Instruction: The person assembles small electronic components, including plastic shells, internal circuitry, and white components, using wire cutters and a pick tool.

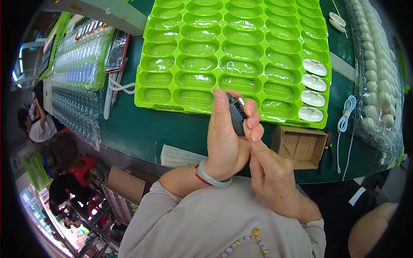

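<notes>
A small dark grey case (237,116) with rounded ends and a shiny metal-looking strip along one side is in my left hand (223,139). The thumb lies along one side of it and the fingers curl round the other. My right hand (274,178) meets it from the right, fingertips pinched together at the case's lower edge; whatever is between them is hidden. Just beyond both hands lies a bright green tray (218,73) of oval pockets. White oval shells (311,113) fill several near pockets of its right column.
An open cardboard box (301,147) stands right of my hands, with pliers (330,150) beside it. A coiled white cable (346,114) lies farther right, near a clear tray of white rounded parts (373,81). At left are a phone (117,51) and stacked clear trays (75,109).
</notes>
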### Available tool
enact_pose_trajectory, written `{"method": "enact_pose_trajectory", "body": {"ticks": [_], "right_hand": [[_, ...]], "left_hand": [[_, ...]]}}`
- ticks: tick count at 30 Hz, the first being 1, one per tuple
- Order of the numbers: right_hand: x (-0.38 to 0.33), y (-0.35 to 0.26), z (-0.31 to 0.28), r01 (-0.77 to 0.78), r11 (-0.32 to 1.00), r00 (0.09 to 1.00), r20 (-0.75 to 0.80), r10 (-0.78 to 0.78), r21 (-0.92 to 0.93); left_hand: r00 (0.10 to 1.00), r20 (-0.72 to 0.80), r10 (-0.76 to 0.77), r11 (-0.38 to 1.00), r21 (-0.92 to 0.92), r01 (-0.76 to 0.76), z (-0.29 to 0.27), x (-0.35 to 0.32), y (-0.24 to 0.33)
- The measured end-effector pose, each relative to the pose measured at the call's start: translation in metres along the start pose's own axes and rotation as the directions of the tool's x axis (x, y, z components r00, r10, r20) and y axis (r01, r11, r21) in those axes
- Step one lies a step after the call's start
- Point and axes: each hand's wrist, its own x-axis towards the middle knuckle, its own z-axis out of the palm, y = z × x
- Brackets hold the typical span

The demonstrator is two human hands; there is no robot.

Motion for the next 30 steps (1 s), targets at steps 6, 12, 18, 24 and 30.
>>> {"method": "enact_pose_trajectory", "body": {"ticks": [6, 12, 18, 24, 30], "right_hand": [[0.001, 0.003, -0.003, 0.084, 0.996, 0.996, 0.001, -0.084, 0.02], [-0.005, 0.002, -0.01, 0.106, 0.994, 0.991, 0.086, -0.108, 0.025], [-0.016, 0.0, -0.038, 0.104, 0.992, 0.985, 0.148, -0.092, -0.073], [-0.005, -0.001, -0.065, 0.114, 0.977, 0.993, -0.023, -0.12, -0.182], [-0.019, -0.001, -0.046, 0.077, 0.996, 0.975, 0.205, -0.084, 0.04]], "left_hand": [[0.99, 0.118, 0.072, 0.997, -0.026, -0.07, 0.001, -0.002, 0.003], [0.937, 0.306, 0.166, 0.986, -0.042, -0.161, -0.002, -0.01, 0.002], [0.951, 0.288, 0.109, 0.97, 0.177, -0.165, -0.003, -0.011, 0.003], [0.715, 0.23, -0.661, 0.724, 0.447, 0.526, 0.004, -0.02, 0.025], [0.637, 0.012, -0.77, 0.521, 0.588, 0.618, -0.015, -0.035, 0.047]]}}
